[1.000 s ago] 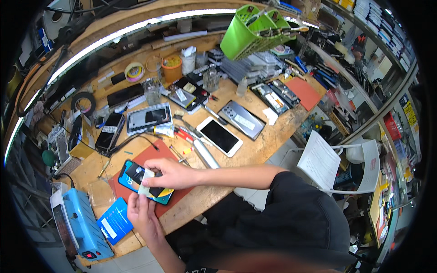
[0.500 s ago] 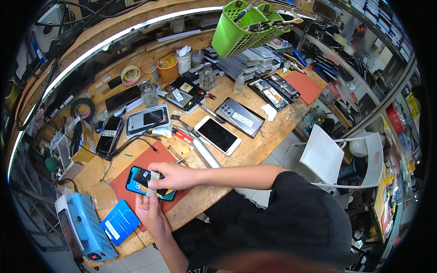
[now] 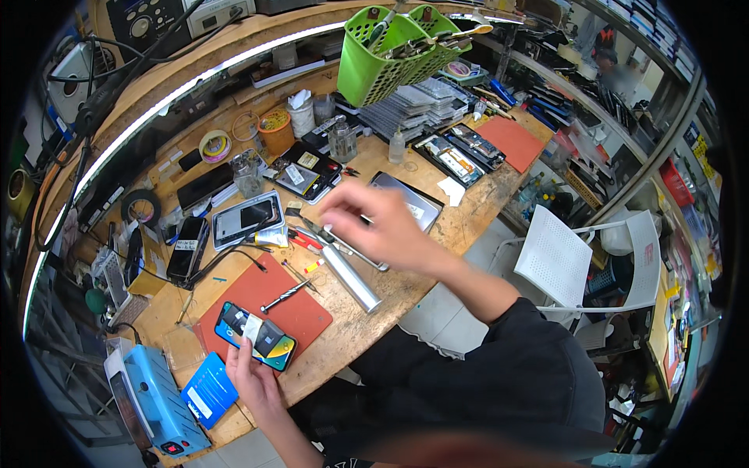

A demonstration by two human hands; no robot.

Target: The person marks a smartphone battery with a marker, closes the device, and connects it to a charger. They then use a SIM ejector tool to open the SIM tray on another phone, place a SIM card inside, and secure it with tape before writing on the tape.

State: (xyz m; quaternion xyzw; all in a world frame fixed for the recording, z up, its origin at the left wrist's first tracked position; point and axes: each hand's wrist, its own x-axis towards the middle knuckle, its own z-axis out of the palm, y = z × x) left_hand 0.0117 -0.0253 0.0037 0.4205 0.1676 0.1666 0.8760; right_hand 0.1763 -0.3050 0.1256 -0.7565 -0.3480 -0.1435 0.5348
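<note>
A lit smartphone (image 3: 282, 361), its screen mostly blue and yellow, lies tilted over the near part of a red mat (image 3: 300, 314). Across the screen sits a flat piece, black with a pale flap (image 3: 271, 337). My left hand (image 3: 251, 376) pinches its pale end, thumb on top, at the phone's near edge. Higher up, my right hand (image 3: 382, 228) hovers over the tools with fingers bent and apart; nothing shows in them. It covers most of a white phone and part of a silver phone (image 3: 421, 207). Beside it lie red-handled tools (image 3: 304, 240) and a silver cylinder (image 3: 351, 279).
A drill-bit-like metal rod (image 3: 284, 296) lies on the mat. To the left stand a blue box-shaped device (image 3: 160, 394) and a blue card (image 3: 209, 390). Opened phones (image 3: 460, 154), jars and tape rolls line the back. A green basket (image 3: 382, 66) hangs above; a white chair (image 3: 554, 257) stands right.
My right hand has left the black-and-pale piece and moved up and right over the tools. My left hand stays at the phone. The whole view has shifted slightly.
</note>
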